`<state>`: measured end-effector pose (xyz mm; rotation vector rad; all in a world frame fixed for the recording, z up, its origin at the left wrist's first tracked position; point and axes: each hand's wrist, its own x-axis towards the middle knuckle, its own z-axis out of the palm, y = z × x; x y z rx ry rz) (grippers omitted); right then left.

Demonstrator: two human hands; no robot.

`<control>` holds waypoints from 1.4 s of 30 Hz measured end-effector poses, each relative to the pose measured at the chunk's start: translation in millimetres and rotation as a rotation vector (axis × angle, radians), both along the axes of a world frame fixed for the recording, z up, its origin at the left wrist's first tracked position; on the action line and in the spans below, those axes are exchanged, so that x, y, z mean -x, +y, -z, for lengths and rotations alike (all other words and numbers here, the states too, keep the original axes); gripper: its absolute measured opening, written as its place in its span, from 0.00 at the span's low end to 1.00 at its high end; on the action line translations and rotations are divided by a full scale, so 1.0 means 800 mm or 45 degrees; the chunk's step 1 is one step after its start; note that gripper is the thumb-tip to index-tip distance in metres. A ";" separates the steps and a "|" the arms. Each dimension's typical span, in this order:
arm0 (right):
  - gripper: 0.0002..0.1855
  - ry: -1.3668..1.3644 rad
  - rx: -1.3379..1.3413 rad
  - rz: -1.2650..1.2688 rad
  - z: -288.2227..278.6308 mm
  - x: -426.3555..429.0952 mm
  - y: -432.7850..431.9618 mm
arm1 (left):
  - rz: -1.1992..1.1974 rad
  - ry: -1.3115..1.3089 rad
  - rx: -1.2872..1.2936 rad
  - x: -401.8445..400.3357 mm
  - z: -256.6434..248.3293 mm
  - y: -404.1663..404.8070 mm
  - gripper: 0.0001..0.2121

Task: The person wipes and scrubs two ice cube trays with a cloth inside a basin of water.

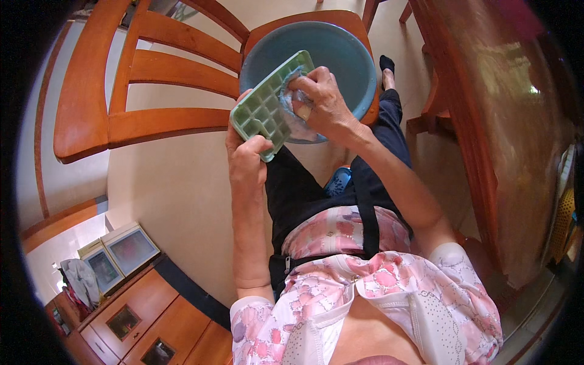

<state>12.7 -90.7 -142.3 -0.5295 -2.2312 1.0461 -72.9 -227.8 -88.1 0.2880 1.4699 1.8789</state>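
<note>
A green ice cube tray [260, 112] is tilted over the near left part of a blue round basin [351, 68]. My left hand [248, 153] grips its near left end, thumb over the compartments. In my right hand [321, 98] is a bunched cloth [296, 125], whitish with a blue edge, pressed against the tray's upper right part. The basin rests on the seat of a wooden chair [301, 20]. How much water the basin holds I cannot tell.
The chair's slatted back [182, 66] rises at the left. A large wooden table [506, 137] with a shiny top stands close on the right. A wooden cabinet [146, 315] is at the lower left. A blue slipper [338, 181] lies between my legs.
</note>
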 end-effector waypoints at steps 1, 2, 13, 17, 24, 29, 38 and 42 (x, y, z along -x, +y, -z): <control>0.15 0.039 0.061 0.001 0.003 -0.001 0.004 | -0.007 -0.039 0.006 0.001 0.000 0.001 0.33; 0.14 0.078 0.121 0.002 0.006 -0.002 0.007 | -0.034 -0.069 -0.005 0.001 0.002 0.002 0.33; 0.17 -0.049 -0.040 0.171 0.008 -0.004 0.001 | -0.071 -0.069 0.025 0.001 0.005 0.004 0.34; 0.17 -0.060 0.031 0.130 0.010 -0.004 0.006 | -0.042 -0.017 0.027 -0.002 -0.002 0.002 0.33; 0.16 0.071 0.335 0.086 0.008 -0.003 0.018 | -0.106 -0.116 0.023 0.008 0.009 -0.003 0.29; 0.22 0.229 0.286 0.251 0.022 -0.012 0.025 | -0.148 -0.190 0.026 0.010 0.010 0.003 0.27; 0.29 -0.108 0.031 0.246 0.027 -0.015 0.030 | -0.089 -0.042 0.005 0.005 -0.005 0.002 0.28; 0.27 0.106 0.313 0.137 0.027 -0.010 0.031 | 0.017 0.021 -0.013 0.005 -0.018 0.005 0.34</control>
